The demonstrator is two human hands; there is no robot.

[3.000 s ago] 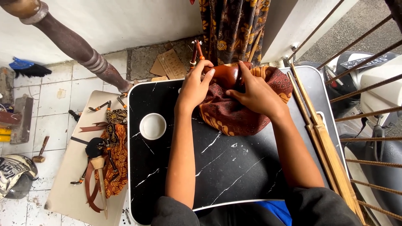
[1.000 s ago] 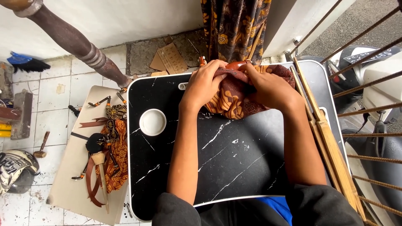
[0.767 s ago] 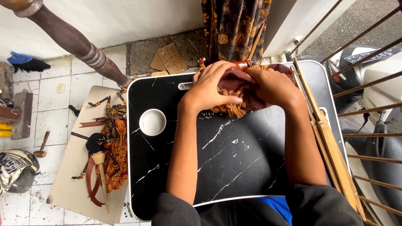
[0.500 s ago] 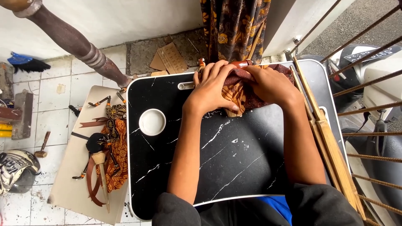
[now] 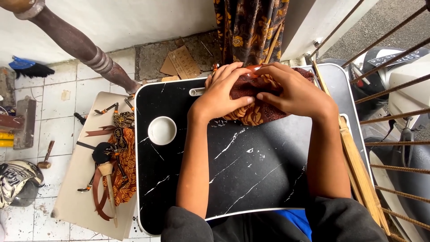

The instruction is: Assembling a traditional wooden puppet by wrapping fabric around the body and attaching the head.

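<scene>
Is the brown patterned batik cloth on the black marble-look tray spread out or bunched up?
Bunched up: the brown patterned batik cloth sits gathered in a compact wad under the left hand and right hand.

tray (image 5: 251, 179): landmark, in front of the person
cloth (image 5: 255, 101): on tray's far edge, under both hands
cup hole (image 5: 162, 130): tray's left part
board (image 5: 80, 179): left of tray
sticks (image 5: 358, 166): along tray's right edge
curtain (image 5: 248, 27): behind tray

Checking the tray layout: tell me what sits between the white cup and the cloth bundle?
In the head view, only the left hand and wrist lie between the cup and bundle, over bare black tray.
</scene>
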